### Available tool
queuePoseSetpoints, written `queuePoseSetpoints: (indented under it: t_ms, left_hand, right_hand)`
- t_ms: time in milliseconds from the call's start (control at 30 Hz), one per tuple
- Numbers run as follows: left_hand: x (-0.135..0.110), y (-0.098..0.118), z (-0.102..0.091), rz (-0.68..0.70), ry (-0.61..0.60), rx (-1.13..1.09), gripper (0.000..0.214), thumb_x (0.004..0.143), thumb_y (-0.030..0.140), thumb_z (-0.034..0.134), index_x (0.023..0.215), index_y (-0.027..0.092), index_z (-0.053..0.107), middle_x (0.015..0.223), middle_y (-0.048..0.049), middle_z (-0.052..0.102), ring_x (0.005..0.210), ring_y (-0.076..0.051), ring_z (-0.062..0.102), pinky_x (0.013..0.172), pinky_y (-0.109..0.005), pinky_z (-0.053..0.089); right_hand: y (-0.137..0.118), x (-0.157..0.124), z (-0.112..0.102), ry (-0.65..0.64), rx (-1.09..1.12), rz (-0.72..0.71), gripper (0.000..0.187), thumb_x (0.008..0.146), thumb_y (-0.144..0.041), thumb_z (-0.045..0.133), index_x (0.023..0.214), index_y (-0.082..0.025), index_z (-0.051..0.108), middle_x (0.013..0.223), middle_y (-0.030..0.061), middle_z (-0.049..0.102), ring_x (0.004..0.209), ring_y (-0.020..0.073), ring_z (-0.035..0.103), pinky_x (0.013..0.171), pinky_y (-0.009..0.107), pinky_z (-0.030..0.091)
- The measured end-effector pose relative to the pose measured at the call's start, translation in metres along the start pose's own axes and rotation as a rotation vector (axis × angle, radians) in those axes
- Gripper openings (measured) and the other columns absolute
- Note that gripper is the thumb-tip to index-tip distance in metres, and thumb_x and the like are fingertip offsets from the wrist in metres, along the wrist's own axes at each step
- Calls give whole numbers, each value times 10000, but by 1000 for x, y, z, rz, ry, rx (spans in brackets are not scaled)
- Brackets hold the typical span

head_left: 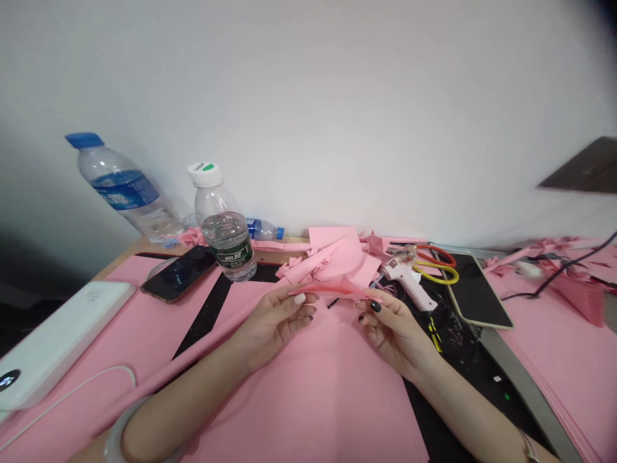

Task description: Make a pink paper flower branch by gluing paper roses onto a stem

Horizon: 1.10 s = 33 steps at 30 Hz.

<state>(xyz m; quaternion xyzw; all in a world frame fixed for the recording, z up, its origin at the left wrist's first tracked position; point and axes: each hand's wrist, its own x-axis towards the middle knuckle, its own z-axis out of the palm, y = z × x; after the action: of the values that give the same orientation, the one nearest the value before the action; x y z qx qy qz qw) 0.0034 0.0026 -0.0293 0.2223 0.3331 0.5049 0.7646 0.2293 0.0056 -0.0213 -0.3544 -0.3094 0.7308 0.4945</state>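
Between my two hands a folded piece of pink paper [337,287] is held up, thin and pointed toward its ends. My left hand [282,316] pinches its left end between thumb and fingers. At the opposite end, the thumb and fingers of my right hand [389,325] are closed on the same paper. Below lies a large pink sheet [308,399], spread over the black mat [463,379]. Behind the held paper is a heap of folded pink paper pieces [332,247], partly covered by it.
A water bottle [224,225], a blue-capped bottle [128,186], a phone [180,273] and a white power bank [62,341] stand or lie left. Right are a glue gun [409,283], scissors [438,270], a tablet [477,289] and stacked pink sheets [569,366]. A wall rises behind.
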Motion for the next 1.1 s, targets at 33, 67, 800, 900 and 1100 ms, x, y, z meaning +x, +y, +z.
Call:
queuePoseSetpoints:
  t_ms: [33, 67, 800, 900, 1100]
  left_hand:
    - [0, -1, 1, 27, 10, 63, 304, 635, 281, 916, 833, 137, 737, 799, -30, 767, 635, -104, 692, 645, -198, 582]
    - [-1, -2, 2, 55, 22, 141, 283, 656, 315, 902, 794, 135, 735, 767, -34, 762, 612, -110, 684, 634, -211, 578]
    - [-12, -7, 7, 251, -63, 1105, 311, 897, 210, 582, 613, 184, 705, 635, -36, 736, 618, -194, 709, 623, -252, 514]
    - [-12, -7, 6, 270, -93, 1121, 310, 903, 230, 575, 622, 187, 697, 639, -30, 735, 617, -189, 707, 625, -255, 517]
    - [-12, -8, 6, 221, -99, 1007, 334, 908, 331, 573, 640, 162, 681, 678, -56, 748, 612, -194, 719, 623, -286, 559]
  right_hand:
    - [1, 0, 0, 14, -50, -35, 228, 661, -306, 899, 791, -174, 767, 732, 42, 772, 516, 95, 665, 462, 156, 516]
    - [3, 0, 1, 28, -113, -78, 210, 693, -321, 879, 739, -163, 748, 682, 39, 755, 482, 90, 640, 452, 164, 506]
    - [0, -2, -4, -81, -657, -159, 326, 804, -416, 760, 650, -194, 578, 511, 15, 688, 413, 148, 644, 436, 244, 515]
    - [4, -4, -5, -105, -570, -118, 323, 785, -379, 782, 659, -189, 553, 541, 23, 708, 396, 152, 650, 404, 234, 511]
    - [1, -2, -6, -118, -449, -156, 313, 804, -326, 783, 701, -190, 521, 575, 18, 724, 412, 135, 661, 408, 201, 514]
